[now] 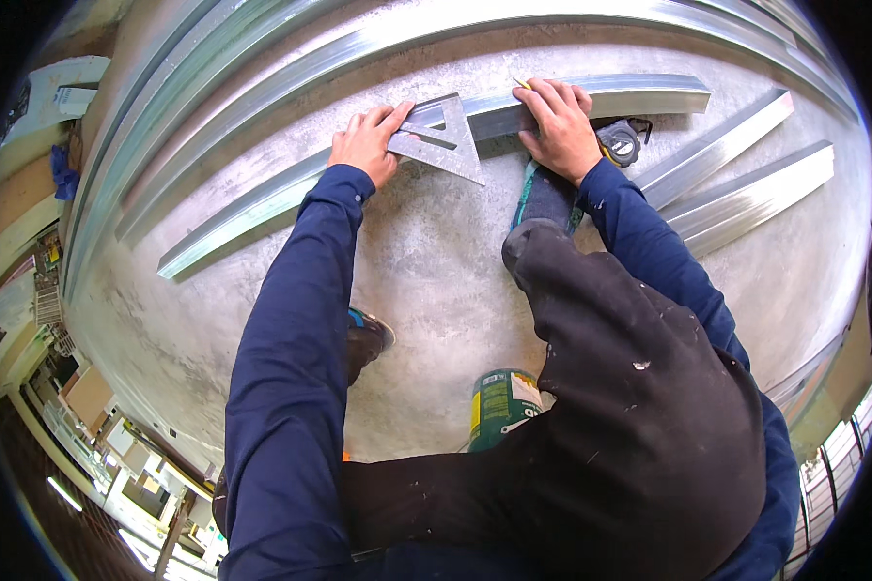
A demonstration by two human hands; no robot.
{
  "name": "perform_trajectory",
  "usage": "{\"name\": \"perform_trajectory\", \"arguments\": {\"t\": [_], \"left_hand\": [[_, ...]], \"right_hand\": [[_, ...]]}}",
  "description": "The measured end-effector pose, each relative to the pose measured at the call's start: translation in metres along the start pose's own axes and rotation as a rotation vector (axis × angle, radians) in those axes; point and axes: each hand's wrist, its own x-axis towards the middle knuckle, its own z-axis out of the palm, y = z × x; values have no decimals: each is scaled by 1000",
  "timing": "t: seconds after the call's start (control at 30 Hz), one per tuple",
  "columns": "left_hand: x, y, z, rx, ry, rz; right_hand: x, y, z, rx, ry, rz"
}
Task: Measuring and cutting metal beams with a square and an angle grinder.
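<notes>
My left hand [370, 142] is closed on the edge of a triangular metal speed square [462, 145]. The square lies across a long silver metal profile [262, 208] on the concrete floor. Farther right along the same profile, my right hand [560, 126] rests with curled fingers around a thin yellow pencil [521, 84], whose end pokes out past the fingers. Most of the pencil is hidden by the hand. Just right of that hand, partly behind the wrist, sits a black and grey tape measure [620, 142].
Two shorter metal profiles [761, 194] lie at the right. Longer metal profiles [378, 41] curve across the far side. Near my bent leg stands a green can [499, 407]. My shoe [373, 327] is on the floor at left. Cluttered shelving [48, 290] lines the left rim.
</notes>
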Motion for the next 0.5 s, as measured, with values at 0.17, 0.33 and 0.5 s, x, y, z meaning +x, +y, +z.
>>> {"name": "perform_trajectory", "arguments": {"t": [0.17, 0.33, 0.5], "left_hand": [[1, -2, 3, -103, -40, -21], [2, 1, 1, -81, -37, -16], [2, 1, 2, -88, -27, -10]], "right_hand": [[11, -4, -19, 162, 42, -58], [44, -3, -26, 570, -96, 73], [76, -12, -14, 915, -308, 198]]}}
